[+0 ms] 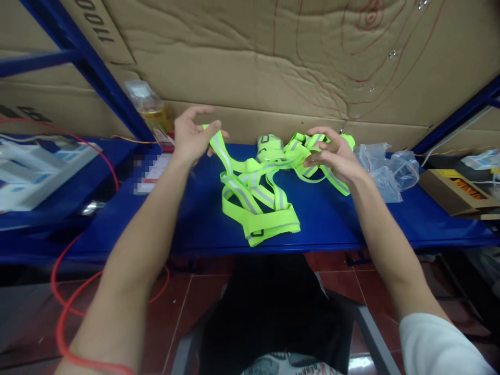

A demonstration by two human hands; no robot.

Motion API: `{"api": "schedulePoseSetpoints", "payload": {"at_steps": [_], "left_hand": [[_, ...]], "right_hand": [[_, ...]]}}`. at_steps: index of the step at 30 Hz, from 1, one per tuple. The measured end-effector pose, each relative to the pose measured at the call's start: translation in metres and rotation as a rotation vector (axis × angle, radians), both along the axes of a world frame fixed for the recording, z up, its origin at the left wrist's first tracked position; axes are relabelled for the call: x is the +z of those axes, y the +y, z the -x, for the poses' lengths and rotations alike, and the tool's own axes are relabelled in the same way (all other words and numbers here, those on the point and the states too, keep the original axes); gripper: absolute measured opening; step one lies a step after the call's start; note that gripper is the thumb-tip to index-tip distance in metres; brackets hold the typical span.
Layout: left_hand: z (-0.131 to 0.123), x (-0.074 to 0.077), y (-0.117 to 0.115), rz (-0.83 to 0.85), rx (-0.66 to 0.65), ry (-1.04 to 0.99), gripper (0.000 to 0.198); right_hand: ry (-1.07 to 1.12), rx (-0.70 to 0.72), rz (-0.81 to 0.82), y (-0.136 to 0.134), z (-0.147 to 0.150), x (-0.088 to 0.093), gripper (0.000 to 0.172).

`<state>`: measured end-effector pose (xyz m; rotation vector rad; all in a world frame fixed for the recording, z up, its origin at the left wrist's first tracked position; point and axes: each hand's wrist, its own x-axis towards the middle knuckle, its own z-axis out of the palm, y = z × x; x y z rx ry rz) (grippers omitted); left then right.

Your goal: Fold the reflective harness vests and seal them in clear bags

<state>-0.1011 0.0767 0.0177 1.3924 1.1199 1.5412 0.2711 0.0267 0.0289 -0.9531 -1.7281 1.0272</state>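
Observation:
My left hand (195,133) pinches the raised end of a neon-yellow elastic strap with a grey reflective stripe. The strap runs down to a reflective strap harness (253,200), loosely spread with its wide band near the table's front edge. My right hand (334,153) is over a tangled second heap of the same yellow straps (300,148), fingers curved and apart. Whether its fingertips touch the straps I cannot tell. Between the hands, towards the back, lies a folded yellow bundle (270,148) with black lettering.
Crumpled clear plastic bags (386,169) lie right of the straps, beside an open cardboard box (455,192). At the back left stands a clear bottle (150,107) with yellow contents. A red hose (62,312) loops at the left. Cardboard sheeting (234,78) walls the blue table's (328,224) back.

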Motion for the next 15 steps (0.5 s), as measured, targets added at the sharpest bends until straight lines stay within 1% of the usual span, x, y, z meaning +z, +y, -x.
{"api": "schedulePoseSetpoints", "payload": {"at_steps": [3, 5, 6, 7, 8, 9, 10, 11, 12, 13, 15], "left_hand": [[0.004, 0.002, 0.004, 0.000, 0.089, -0.104, 0.027], [0.007, 0.003, 0.009, 0.039, 0.144, -0.195, 0.024], [0.009, 0.003, 0.011, 0.079, 0.163, -0.245, 0.021], [0.010, 0.004, 0.012, 0.120, 0.182, -0.298, 0.015], [0.010, 0.005, 0.013, 0.156, 0.197, -0.354, 0.010], [0.010, 0.006, 0.014, 0.176, 0.200, -0.407, 0.010], [0.009, 0.008, 0.013, 0.175, 0.181, -0.451, 0.013], [0.008, 0.009, 0.012, 0.153, 0.144, -0.482, 0.013], [0.007, 0.011, 0.010, 0.119, 0.091, -0.497, 0.011], [0.006, 0.012, 0.007, 0.078, 0.031, -0.494, 0.012], [0.002, 0.013, 0.002, 0.004, -0.085, -0.443, 0.028]], "right_hand": [[-0.055, 0.003, -0.008, -0.001, -0.013, 0.026, 0.073], [-0.177, 0.029, -0.082, -0.002, -0.021, 0.046, 0.076], [-0.249, 0.030, -0.134, -0.001, -0.023, 0.055, 0.074], [-0.327, -0.001, -0.198, -0.001, -0.024, 0.064, 0.073], [-0.399, -0.065, -0.275, 0.001, -0.023, 0.071, 0.071], [-0.454, -0.148, -0.345, 0.003, -0.022, 0.078, 0.068], [-0.485, -0.241, -0.392, 0.007, -0.019, 0.083, 0.064], [-0.489, -0.327, -0.404, 0.011, -0.016, 0.086, 0.061], [-0.468, -0.392, -0.380, 0.015, -0.012, 0.089, 0.056], [-0.426, -0.428, -0.335, 0.021, -0.008, 0.092, 0.048], [-0.313, -0.421, -0.302, 0.031, -0.001, 0.095, 0.026]]}}
